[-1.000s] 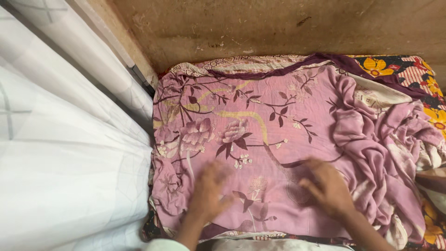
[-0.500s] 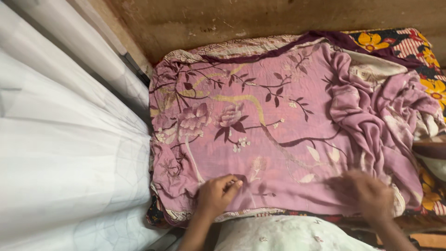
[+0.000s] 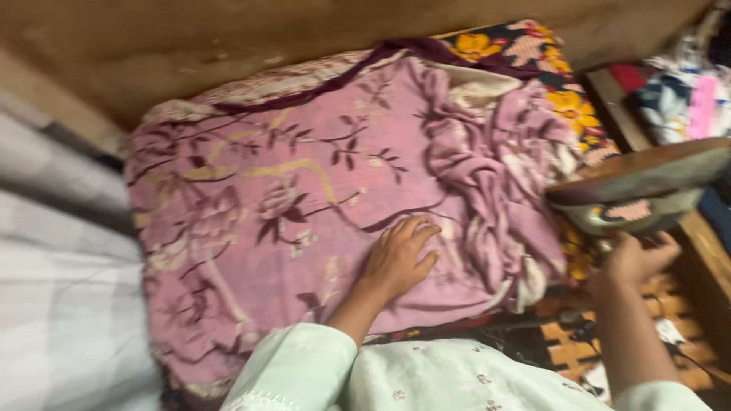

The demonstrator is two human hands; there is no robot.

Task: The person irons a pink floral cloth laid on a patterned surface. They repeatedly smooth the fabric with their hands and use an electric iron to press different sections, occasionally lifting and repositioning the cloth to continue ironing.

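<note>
- Pink floral cloth (image 3: 304,198) lies spread over a cushion-like pad, smooth on the side toward the white curtain (image 3: 53,304) and bunched into thick folds (image 3: 487,190) just beyond the left hand's fingertips.
- Left hand (image 3: 397,259) rests palm down on the cloth, fingers spread and flat; it presses the fabric and grips nothing.
- Under that palm the printed branch and leaf pattern runs away toward the far wall (image 3: 266,38).
- Right hand (image 3: 636,259) is off the cloth, raised to the underside of a brown dish-shaped object (image 3: 632,186) that sits directly above it; the fingers curl up against it, but blur hides whether they close around it.
- Below the right wrist shows a woven orange-and-dark lattice surface (image 3: 579,346).
- Beyond the dish-shaped object, past the right hand, a wooden ledge (image 3: 708,251) holds a heap of coloured fabric (image 3: 678,99).
- A dark sheet with yellow flowers (image 3: 563,99) shows from beneath the bunched folds, between the two hands and farther out.
- Both arms wear pale green sleeves (image 3: 297,365).
</note>
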